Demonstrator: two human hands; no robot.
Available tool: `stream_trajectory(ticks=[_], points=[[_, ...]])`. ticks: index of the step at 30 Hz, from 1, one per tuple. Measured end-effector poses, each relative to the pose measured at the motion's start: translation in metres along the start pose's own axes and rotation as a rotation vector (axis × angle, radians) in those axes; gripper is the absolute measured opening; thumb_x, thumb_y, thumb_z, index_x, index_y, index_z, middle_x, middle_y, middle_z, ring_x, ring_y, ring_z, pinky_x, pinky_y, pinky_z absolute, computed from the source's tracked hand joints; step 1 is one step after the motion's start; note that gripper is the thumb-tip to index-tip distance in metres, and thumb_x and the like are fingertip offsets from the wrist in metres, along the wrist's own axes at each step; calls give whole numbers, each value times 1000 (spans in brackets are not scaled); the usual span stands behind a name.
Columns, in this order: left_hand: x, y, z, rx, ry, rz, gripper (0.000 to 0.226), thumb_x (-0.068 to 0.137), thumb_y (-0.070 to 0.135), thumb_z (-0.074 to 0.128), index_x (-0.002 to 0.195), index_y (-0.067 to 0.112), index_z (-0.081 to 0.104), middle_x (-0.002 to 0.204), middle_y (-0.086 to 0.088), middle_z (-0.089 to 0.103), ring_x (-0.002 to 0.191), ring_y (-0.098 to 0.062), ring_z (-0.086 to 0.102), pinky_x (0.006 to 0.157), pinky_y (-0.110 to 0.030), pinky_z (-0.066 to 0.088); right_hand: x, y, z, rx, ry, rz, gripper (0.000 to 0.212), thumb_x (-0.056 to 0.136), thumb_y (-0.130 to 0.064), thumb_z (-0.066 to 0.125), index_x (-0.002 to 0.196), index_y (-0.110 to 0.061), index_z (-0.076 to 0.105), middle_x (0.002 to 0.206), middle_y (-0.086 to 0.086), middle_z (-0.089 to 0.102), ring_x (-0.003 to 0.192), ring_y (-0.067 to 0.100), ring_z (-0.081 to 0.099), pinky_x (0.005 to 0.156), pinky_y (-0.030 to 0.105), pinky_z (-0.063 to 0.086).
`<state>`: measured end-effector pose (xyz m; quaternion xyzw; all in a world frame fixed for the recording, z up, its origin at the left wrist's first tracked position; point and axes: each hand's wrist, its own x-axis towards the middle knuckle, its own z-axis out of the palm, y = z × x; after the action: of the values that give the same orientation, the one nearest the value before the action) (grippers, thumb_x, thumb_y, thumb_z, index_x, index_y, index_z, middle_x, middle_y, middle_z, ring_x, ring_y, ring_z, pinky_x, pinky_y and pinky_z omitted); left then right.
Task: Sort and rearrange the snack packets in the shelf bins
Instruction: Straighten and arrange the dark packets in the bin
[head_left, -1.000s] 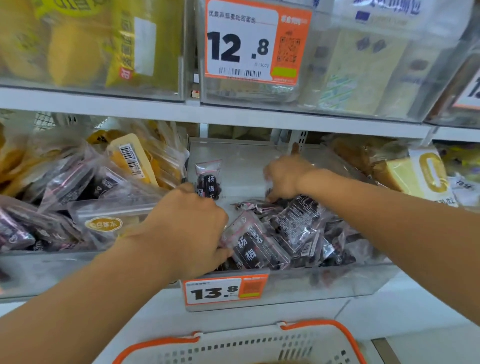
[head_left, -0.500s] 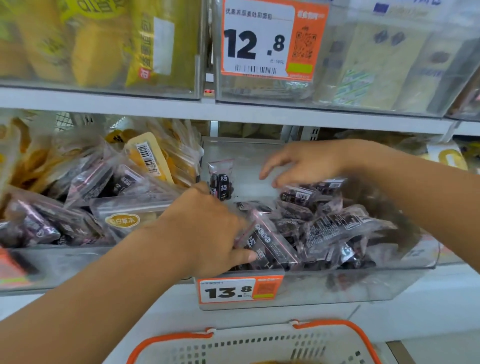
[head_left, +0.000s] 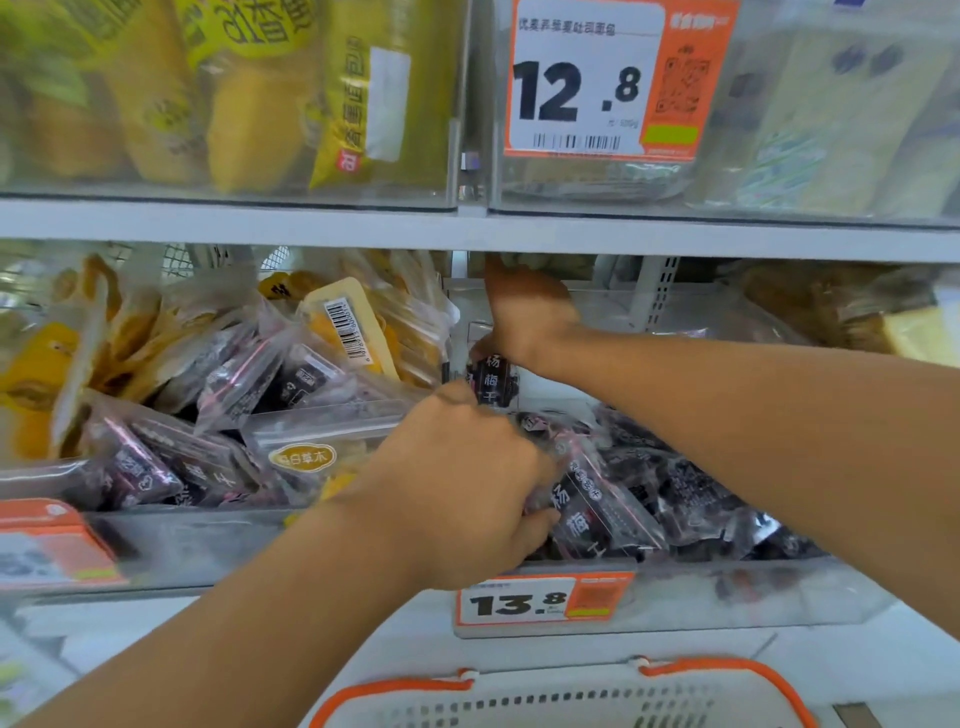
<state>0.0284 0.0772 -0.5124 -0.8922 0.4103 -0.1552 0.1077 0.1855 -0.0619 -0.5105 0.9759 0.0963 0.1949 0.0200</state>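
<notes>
A clear middle bin (head_left: 737, 590) holds a pile of dark plum snack packets (head_left: 691, 499). My left hand (head_left: 457, 493) is at the bin's front left, its fingers curled round a dark packet (head_left: 589, 512) lying on the pile. My right hand (head_left: 524, 312) reaches to the bin's back left corner. It pinches the top of a small dark packet (head_left: 491, 382) that stands upright against the side wall. My right forearm crosses over the pile and hides part of it.
The bin to the left (head_left: 208, 540) holds yellow packets (head_left: 343, 327) mixed with dark ones (head_left: 156, 462). An orange 13.8 price tag (head_left: 545, 603) is on the middle bin's front. Bins of yellow and pale packs fill the shelf above (head_left: 467, 228). An orange-rimmed white basket (head_left: 561, 699) sits below.
My right hand moved from over the pile to the back left corner and took hold of the upright packet. My left hand stayed at the front, gripping a packet.
</notes>
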Motion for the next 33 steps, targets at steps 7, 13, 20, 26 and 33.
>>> stream_trajectory(ticks=[7,13,20,26,33], points=[[3,1,-5,23,-82,-6,40,96,57,36,93,27,62,85,3,68,79,-21,60,92,-39,40,-24,6,-37,-49,-135,-129,49,77,-43,82,100,-12,55,94,6,60,88,29,64,68,33,49],[-10,-6,-9,75,-66,-99,63,93,67,26,131,26,55,141,-1,48,138,-22,35,120,-41,16,-52,15,-16,-165,-922,-154,74,83,-37,76,148,-16,46,139,5,58,119,25,57,90,28,48],[-18,-7,-7,90,-100,-192,67,83,66,29,106,21,74,113,-9,69,113,-29,60,107,-44,36,-22,41,-21,457,-570,-53,39,95,-20,68,133,-16,58,97,1,63,84,24,68,68,33,58],[-18,-7,-6,60,-77,-170,69,83,68,25,111,26,71,118,-3,67,117,-24,58,110,-43,37,-8,11,3,243,-204,-57,50,78,-46,81,107,-11,61,106,7,62,97,26,58,75,31,46],[-18,-11,-3,46,-41,-141,64,82,66,32,105,23,73,111,-5,69,109,-26,62,104,-44,44,-8,5,-17,69,-343,-103,77,58,-43,95,112,-14,48,102,3,54,90,24,57,59,30,46]])
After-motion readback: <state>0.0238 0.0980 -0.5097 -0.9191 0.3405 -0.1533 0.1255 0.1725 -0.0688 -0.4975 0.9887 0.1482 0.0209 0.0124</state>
